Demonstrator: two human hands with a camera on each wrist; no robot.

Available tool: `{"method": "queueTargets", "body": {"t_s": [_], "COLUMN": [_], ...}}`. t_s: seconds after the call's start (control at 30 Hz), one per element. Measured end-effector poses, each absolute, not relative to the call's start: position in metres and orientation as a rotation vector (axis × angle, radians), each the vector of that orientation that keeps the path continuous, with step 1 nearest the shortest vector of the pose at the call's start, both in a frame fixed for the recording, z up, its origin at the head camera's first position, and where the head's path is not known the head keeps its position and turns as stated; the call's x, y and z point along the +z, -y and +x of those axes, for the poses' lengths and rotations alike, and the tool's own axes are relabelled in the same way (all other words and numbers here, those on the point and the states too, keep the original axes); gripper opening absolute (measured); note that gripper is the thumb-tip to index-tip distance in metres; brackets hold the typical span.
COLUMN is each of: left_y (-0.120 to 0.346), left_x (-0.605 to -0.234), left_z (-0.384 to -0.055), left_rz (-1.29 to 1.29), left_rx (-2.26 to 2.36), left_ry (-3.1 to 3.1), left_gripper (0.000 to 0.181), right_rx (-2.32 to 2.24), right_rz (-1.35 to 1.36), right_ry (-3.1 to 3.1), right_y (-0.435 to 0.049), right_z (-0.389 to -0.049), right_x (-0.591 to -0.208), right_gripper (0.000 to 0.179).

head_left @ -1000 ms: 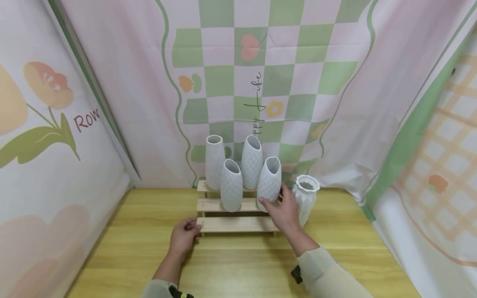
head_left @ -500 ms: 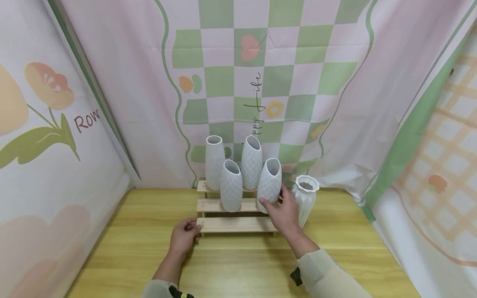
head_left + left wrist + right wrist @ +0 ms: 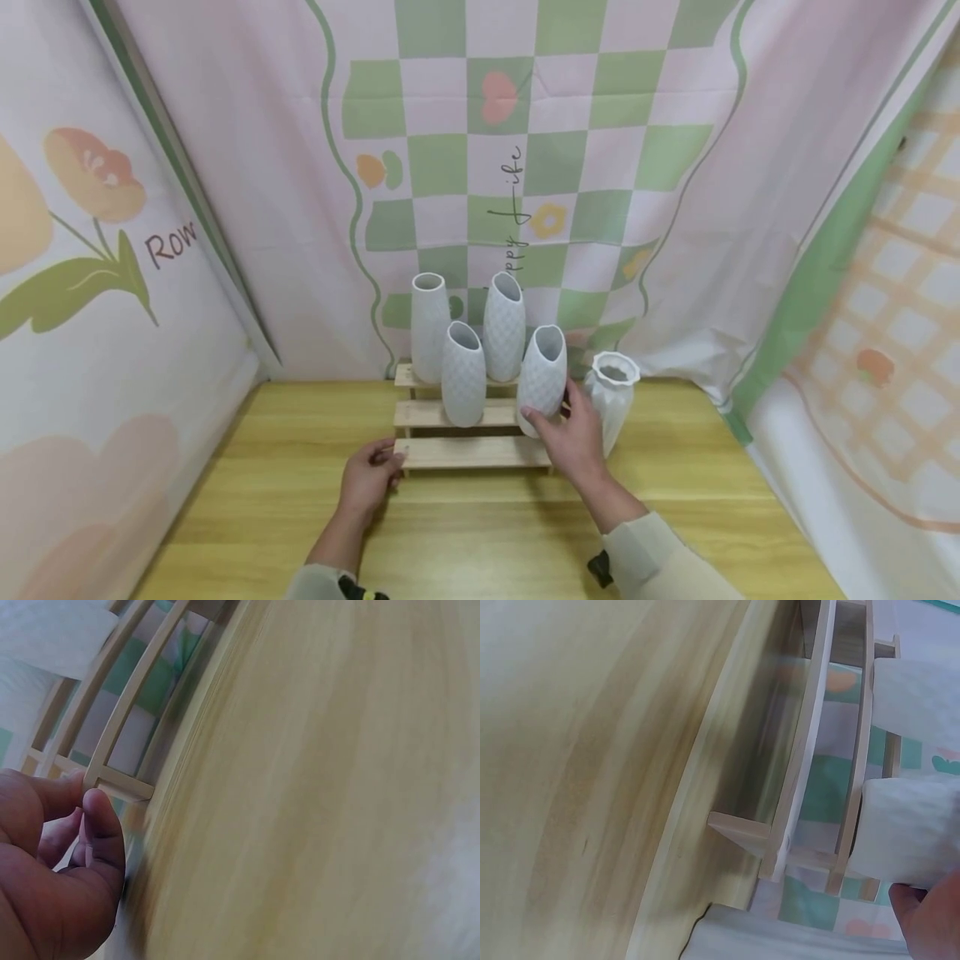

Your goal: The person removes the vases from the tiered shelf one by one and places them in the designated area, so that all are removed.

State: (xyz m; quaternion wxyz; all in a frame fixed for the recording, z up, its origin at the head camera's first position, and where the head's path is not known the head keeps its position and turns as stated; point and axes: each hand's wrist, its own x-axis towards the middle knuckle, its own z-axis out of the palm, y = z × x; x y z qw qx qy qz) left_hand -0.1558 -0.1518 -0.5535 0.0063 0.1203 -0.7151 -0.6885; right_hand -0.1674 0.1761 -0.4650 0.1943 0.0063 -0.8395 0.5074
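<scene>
A three-step wooden stand rests on the table with white textured vases on its steps. My left hand pinches the left end of its lowest step between thumb and fingers, seen close up in the left wrist view. At the right end of the middle step, my right hand grips the lower part of a white vase with a slanted mouth. Its base overlaps the step's front edge in the head view. A similar vase stands to its left. Behind are a slant-mouthed vase and a straight-topped one.
A fluted white vase with a scalloped rim stands right of the stand, partly behind my right hand. The wooden table has a checked curtain hanging along its back and printed cloths at both sides.
The vase in my right hand has come slightly down and toward me. My left hand stays on the stand's end. The head view has shifted a little.
</scene>
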Motion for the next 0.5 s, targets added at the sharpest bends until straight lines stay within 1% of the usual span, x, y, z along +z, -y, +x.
{"method": "queueTargets", "body": {"t_s": [0.33, 0.5], "left_y": [0.152, 0.152], "left_x": [-0.552, -0.554], "left_z": [-0.157, -0.157], "left_rz": [0.364, 0.374], "left_rx": [-2.146, -2.139], "left_ry": [2.235, 2.238], "left_gripper": [0.043, 0.041], "right_rx": [1.477, 1.505], "right_rz": [0.01, -0.001], "right_ry": [2.348, 2.352], "right_y": [-0.18, -0.183], "right_z": [-0.158, -0.151], "right_x": [-0.465, -0.466], "right_gripper": [0.081, 0.087]}}
